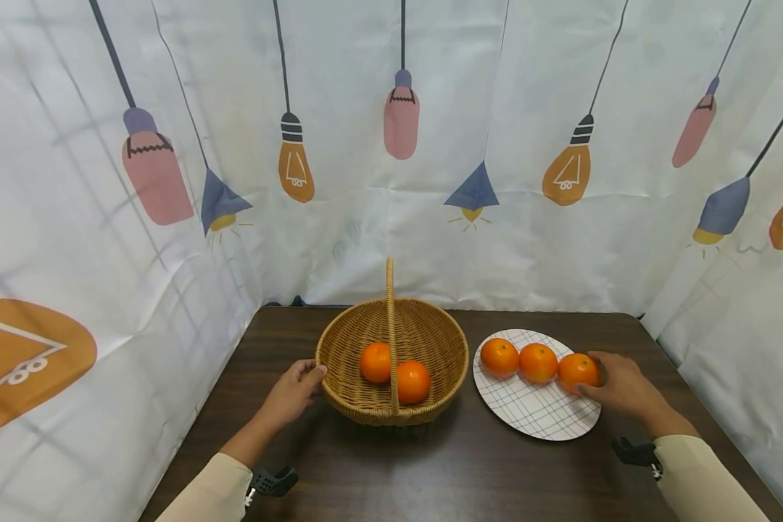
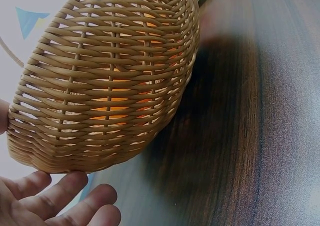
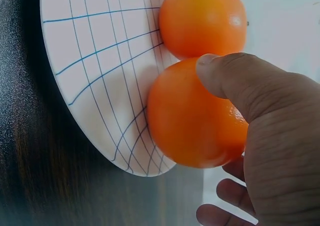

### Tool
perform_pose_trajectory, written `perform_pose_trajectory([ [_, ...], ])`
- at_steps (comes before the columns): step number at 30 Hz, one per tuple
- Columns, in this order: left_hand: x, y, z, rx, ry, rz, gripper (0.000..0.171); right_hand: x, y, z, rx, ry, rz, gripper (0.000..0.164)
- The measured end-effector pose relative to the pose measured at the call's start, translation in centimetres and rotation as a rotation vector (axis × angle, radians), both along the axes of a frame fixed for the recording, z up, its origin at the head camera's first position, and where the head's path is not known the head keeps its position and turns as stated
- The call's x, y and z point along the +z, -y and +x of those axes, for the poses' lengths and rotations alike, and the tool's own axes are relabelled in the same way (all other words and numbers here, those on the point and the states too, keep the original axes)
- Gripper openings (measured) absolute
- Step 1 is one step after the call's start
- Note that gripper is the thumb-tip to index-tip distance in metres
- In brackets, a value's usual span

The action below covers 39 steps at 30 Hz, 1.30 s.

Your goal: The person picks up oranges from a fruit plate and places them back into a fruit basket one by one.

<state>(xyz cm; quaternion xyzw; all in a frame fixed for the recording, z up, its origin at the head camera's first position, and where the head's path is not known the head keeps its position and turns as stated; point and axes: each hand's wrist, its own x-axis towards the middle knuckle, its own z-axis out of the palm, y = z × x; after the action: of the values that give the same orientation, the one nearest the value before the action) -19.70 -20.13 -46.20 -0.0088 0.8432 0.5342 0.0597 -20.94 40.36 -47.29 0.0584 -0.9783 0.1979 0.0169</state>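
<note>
A wicker basket [image 1: 425, 328] with a tall arched handle stands near the middle of the table, two oranges [image 1: 413, 382] inside. At its left rim my left hand [image 1: 292, 397] pinches the edge. The left wrist view shows those fingertips [image 2: 75, 180] at the weave's outer side. To the right, three oranges lie in a row on a white plate [image 1: 538, 415] with blue grid lines. My right hand [image 1: 626, 390] holds the rightmost orange [image 3: 192, 118], its thumb [image 3: 215, 75] across the fruit and other fingers partly hidden behind it. A neighbouring orange [image 3: 202, 21] sits right beside that one.
The dark brown wooden table [image 1: 391, 471] has a white curtain [image 1: 365, 239] printed with lamps and bulbs behind it and along both sides. The basket handle [image 1: 390, 326] rises well above the rim. Dark straps [image 1: 270, 482] circle both wrists.
</note>
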Motion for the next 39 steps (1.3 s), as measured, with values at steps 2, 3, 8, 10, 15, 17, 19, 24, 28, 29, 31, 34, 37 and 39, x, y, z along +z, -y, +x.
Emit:
perform_pose_trajectory([
  [2,0.0,0.0,0.0,0.008,0.004,0.003,0.060,-0.1,0.0,-0.1,-0.003,0.003,0.001,0.090],
  [3,0.0,-0.1,0.0,0.010,0.006,0.005,0.060,-0.2,0.0,-0.1,-0.005,0.006,0.000,0.091],
  [8,0.0,-0.1,0.1,0.021,0.011,0.012,0.061,-0.4,0.0,-0.2,-0.007,0.010,-0.014,0.091],
  [10,-0.1,0.0,0.1,0.023,0.012,0.011,0.060,-0.6,-0.1,-0.2,-0.002,0.010,-0.029,0.091],
  [15,-0.1,0.0,0.2,0.023,0.011,0.010,0.060,-0.7,-0.1,-0.2,-0.006,0.013,-0.048,0.089],
  [17,-0.2,0.0,0.2,0.021,0.012,0.009,0.061,-0.6,-0.1,-0.1,-0.012,0.015,-0.046,0.090],
  [19,-0.1,0.0,0.2,0.023,0.014,0.009,0.061,-0.5,-0.1,0.0,-0.018,0.015,-0.043,0.090],
  [24,-0.1,0.1,0.1,0.021,0.013,0.010,0.061,0.1,-0.1,0.1,-0.001,-0.015,-0.047,0.089],
  [28,-0.1,0.0,0.0,0.020,0.012,0.013,0.060,0.8,0.1,0.1,-0.002,-0.023,-0.050,0.088],
  [29,-0.1,0.0,0.0,0.026,0.016,0.014,0.060,1.0,0.2,0.1,-0.005,-0.021,-0.050,0.088],
  [31,-0.1,0.0,0.0,0.024,0.016,0.015,0.059,1.4,0.4,0.1,-0.015,-0.016,-0.047,0.089],
  [34,-0.1,0.0,0.0,0.020,0.019,0.018,0.059,1.9,0.7,0.1,-0.027,-0.006,-0.036,0.092],
  [37,-0.1,0.1,0.1,0.013,0.016,0.018,0.061,2.2,1.1,0.1,-0.035,-0.007,-0.026,0.093],
  [39,-0.1,0.1,0.1,0.008,0.014,0.018,0.061,2.5,1.2,0.2,-0.028,-0.014,-0.022,0.093],
])
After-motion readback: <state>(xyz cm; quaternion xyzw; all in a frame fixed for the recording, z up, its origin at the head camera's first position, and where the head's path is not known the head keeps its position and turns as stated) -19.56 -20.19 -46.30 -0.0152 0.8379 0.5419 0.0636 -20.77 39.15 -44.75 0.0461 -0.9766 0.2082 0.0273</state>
